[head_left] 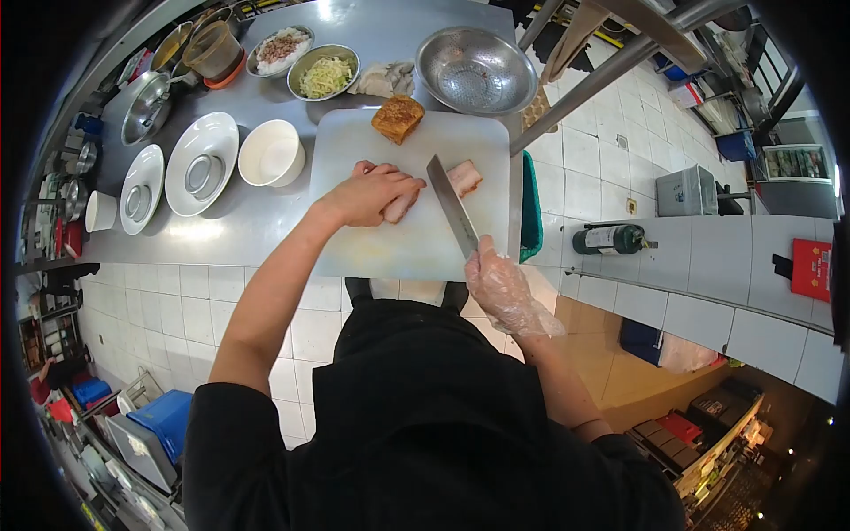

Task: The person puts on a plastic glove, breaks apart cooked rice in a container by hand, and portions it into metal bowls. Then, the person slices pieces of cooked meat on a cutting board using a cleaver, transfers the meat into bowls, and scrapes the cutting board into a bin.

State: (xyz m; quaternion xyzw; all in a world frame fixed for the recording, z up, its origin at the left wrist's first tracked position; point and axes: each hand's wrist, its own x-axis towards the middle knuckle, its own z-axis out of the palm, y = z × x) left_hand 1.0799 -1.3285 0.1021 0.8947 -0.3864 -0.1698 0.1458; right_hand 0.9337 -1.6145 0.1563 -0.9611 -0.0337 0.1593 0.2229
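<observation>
My bare left hand [372, 193] is closed over a piece of pork belly [401, 207] on the white cutting board [354, 252]. Its fingers curl on top and hide much of the meat. In a clear plastic glove, my right hand [500, 281] grips the handle of a cleaver [452, 205], whose blade slants up and to the left over the board. Just right of the blade lies a cut piece of pork belly [465, 178], apart from the held one. A browned block of roast pork [397, 119] sits at the board's far edge.
Beyond the board stand a perforated metal bowl [476, 71], a bowl of shredded vegetable [325, 78] and pale slices [384, 80]. To the left are a white bowl [271, 153] and white plates [202, 164]. A metal post [567, 108] rises at the table's right corner, near a green bin [531, 208].
</observation>
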